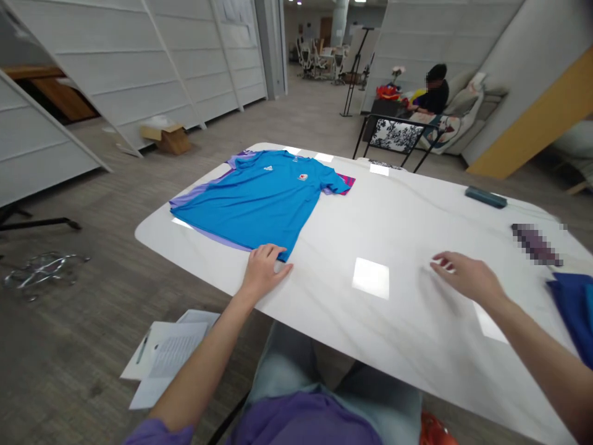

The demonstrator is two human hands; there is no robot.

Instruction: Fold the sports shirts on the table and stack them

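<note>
A blue T-shirt (259, 198) lies spread flat on the white table, its collar at the far edge and its hem towards me. Purple cloth (199, 196) shows from under its left side, and a pink-red patterned piece (346, 183) sticks out beneath the right sleeve. My left hand (266, 269) rests at the hem's near right corner, fingers stretched over the fabric and thumb apart. Above the bare tabletop to the right hovers my right hand (463, 272), fingers loosely curved and apart, with nothing in it.
On the white table (380, 228), a dark green case (485, 197), a blurred-out phone-like object (536, 244) and folded dark blue cloth (574, 312) lie at the right. Papers (171, 349) sit low at the left. Beyond the table are a black-framed chair (396, 136) and a seated person (433, 93).
</note>
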